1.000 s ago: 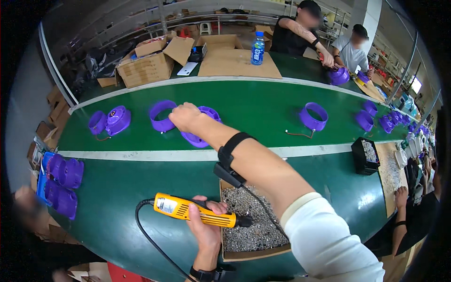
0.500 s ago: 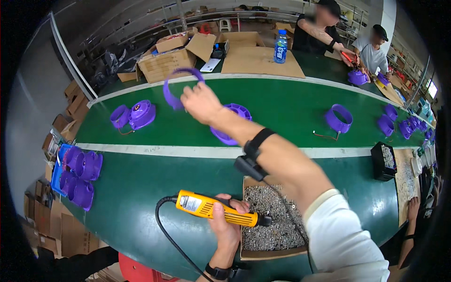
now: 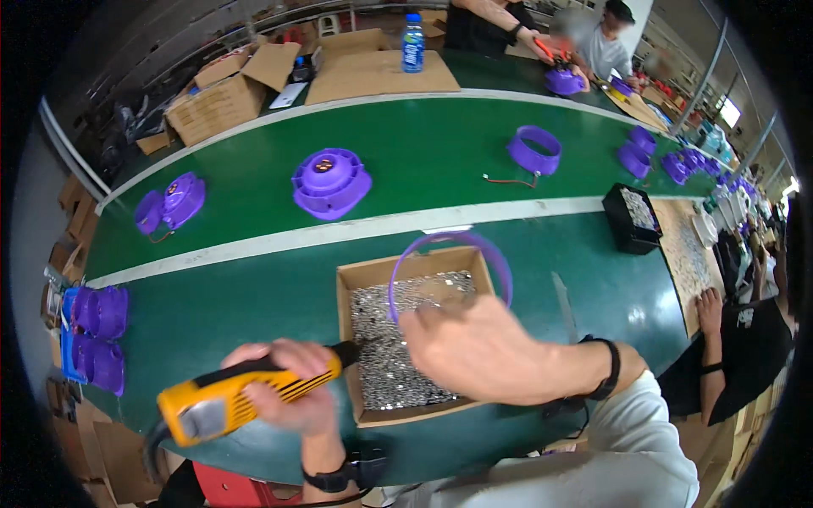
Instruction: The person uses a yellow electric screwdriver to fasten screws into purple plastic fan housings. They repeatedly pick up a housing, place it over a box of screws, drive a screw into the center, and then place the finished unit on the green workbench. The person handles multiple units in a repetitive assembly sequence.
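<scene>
My left hand (image 3: 296,394) is wrapped round a yellow electric screwdriver (image 3: 199,415), whose black tip points at the left part of an open cardboard box (image 3: 345,305). Small metal screws (image 3: 394,372) fill the box. Over its right side, my right hand (image 3: 483,351) grips a thin purple plastic ring (image 3: 503,275) by its near edge. The ring is tilted up and I can see through its opening; the fingertips are partly hidden behind the hand. Beyond the box, a round purple housing (image 3: 330,199) lies on the green belt.
Purple parts (image 3: 103,313) fill a blue crate at the left edge. A purple ring (image 3: 533,152) with a red wire lies on the belt (image 3: 423,140). A black bin of screws (image 3: 631,229) stands at right. Co-workers sit across and to the right; a blue bottle (image 3: 412,46) stands opposite.
My right hand has brought the purple ring from above the belt down and toward me, over the screw box. The left hand has lowered the screwdriver's rear end. The view has swung right.
</scene>
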{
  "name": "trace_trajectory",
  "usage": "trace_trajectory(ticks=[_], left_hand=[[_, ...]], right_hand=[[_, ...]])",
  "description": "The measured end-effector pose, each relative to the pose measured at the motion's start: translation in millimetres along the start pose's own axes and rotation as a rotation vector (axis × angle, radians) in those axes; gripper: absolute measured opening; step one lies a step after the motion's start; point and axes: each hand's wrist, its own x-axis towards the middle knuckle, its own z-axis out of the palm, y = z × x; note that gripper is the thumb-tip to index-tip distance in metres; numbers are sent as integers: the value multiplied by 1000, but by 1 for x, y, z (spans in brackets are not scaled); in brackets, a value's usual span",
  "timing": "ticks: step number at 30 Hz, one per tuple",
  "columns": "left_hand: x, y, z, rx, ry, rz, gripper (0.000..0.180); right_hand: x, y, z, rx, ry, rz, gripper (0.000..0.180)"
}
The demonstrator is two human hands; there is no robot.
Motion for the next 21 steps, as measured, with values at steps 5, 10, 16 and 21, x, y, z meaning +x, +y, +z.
trace_trajectory(ticks=[5,10,16,21], left_hand=[[7,38,20,66,-237,134,50],[0,62,53,1,-375,7,51],[-2,68,64,124,-474,41,50],[-1,76,81,61,-381,24,48]], right_hand=[[-31,-3,57,133,-54,8,20],[-46,17,29,450,-21,-94,32],[-66,23,16,212,-165,-123,16],[-53,15,33,215,-155,-147,15]])
